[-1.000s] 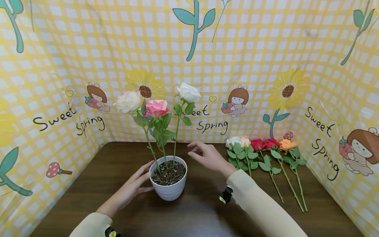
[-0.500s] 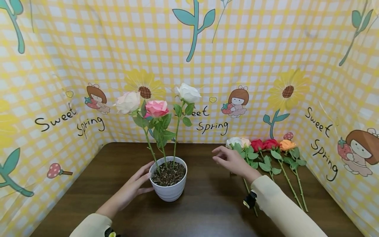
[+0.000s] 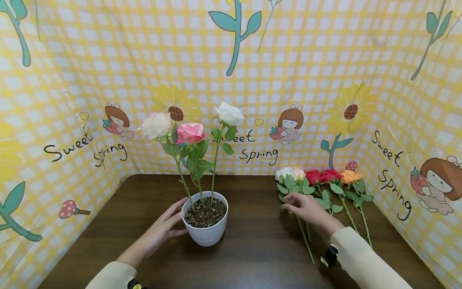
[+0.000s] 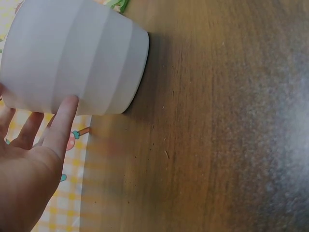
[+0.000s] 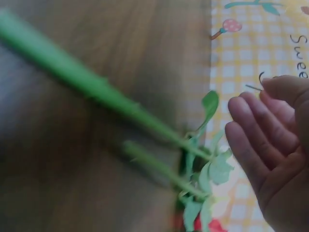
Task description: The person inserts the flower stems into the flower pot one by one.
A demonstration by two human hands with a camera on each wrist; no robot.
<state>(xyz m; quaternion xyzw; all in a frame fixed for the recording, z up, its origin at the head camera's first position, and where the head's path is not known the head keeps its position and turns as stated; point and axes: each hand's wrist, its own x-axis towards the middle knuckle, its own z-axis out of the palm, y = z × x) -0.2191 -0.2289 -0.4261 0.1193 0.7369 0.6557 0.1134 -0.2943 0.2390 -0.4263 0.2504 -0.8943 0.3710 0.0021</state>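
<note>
Head view: the left hand (image 3: 167, 222) rests spread fingers against a white ribbed flowerpot (image 3: 205, 236) on a dark wooden table (image 3: 249, 245). In it stand 3 roses: blush (image 3: 156, 125), pink (image 3: 190, 133), white (image 3: 229, 113). Right of it, the right hand (image 3: 306, 208) is near 5 lying roses (image 3: 314, 177).

Left wrist view: a straight digit touches the pot's wall.

Right wrist view: fingers relaxed, loosely bent, beside blurred green stems (image 5: 111, 99).

"Sweet Spring" (image 3: 95, 156) on the checked cloth (image 3: 252, 80) at nine o'clock, a second copy (image 3: 385, 176) at three, a third copy (image 3: 249, 152), partly covered, near centre! Right wrist view: "Swee" (image 5: 300, 54), cut off, towards two.
</note>
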